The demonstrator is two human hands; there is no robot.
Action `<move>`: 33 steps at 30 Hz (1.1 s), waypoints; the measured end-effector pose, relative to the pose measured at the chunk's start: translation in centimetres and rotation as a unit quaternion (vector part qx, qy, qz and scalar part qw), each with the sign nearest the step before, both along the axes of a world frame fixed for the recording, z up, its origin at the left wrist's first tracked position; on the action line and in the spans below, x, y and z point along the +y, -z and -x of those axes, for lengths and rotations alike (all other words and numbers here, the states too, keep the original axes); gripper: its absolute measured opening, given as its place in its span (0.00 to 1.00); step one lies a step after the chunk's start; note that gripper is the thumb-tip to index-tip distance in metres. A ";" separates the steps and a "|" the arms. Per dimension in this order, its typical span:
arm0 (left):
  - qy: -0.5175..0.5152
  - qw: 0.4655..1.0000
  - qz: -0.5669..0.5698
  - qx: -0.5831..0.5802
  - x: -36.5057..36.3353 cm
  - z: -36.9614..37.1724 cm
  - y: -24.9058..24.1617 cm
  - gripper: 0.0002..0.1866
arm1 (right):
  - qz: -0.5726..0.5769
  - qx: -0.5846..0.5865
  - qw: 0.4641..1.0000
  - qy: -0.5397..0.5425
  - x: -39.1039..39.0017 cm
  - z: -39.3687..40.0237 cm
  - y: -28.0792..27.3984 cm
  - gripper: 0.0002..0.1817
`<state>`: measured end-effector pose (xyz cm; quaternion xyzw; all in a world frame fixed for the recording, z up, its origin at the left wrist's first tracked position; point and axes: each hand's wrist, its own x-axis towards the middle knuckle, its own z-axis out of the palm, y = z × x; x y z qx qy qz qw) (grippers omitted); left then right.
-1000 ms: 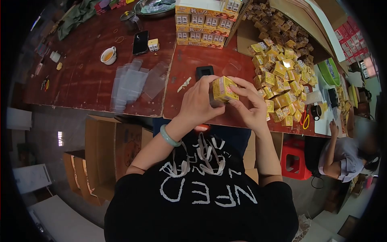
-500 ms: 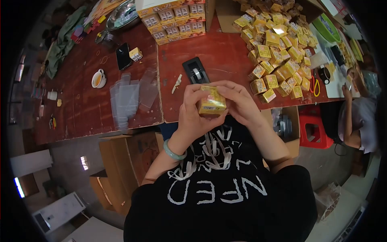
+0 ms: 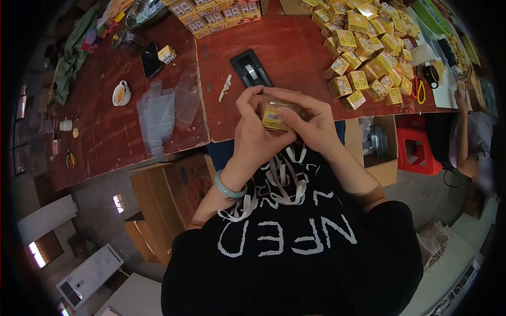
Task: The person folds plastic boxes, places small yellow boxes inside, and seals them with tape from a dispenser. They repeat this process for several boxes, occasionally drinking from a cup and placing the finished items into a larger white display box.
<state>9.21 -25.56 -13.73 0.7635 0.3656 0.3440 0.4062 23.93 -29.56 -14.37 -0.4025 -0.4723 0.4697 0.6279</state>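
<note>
Both hands hold one small yellow box above the table's front edge, a barcode showing on its side. My left hand, with a green bangle on its wrist, wraps round the box's left side and underside. From the right, my right hand grips it, thumb across the face and fingers over the top. A clear, shiny layer seems to cover the upper part of the box. Just beyond the hands lies a black tape dispenser. Clear plastic sheets are spread at the left.
A heap of yellow boxes lies at the right, beside scissors. Stacked display cartons, a phone and a cup stand on the red table. Another person's arm is at the far right.
The view has shifted, so the table things appear higher. My right thumb has moved down across the box's face, and the box is turned with its barcode side more toward the camera.
</note>
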 end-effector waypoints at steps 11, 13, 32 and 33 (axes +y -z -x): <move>-0.027 0.999 0.044 -0.016 -0.3 -0.8 -0.2 0.48 | -0.075 -0.102 0.992 0.029 0.0 -0.1 0.7 0.13; -0.030 0.996 0.083 -0.008 -0.4 -0.5 -0.4 0.47 | -0.076 -0.093 0.992 0.033 0.1 0.4 1.2 0.13; 0.031 0.924 -0.197 0.327 -1.7 4.2 3.2 0.11 | 0.168 -0.018 0.985 0.027 4.5 -0.1 8.6 0.10; 0.032 0.924 -0.195 0.326 -1.8 4.1 3.2 0.11 | 0.170 -0.019 0.985 0.027 4.4 -0.2 8.7 0.10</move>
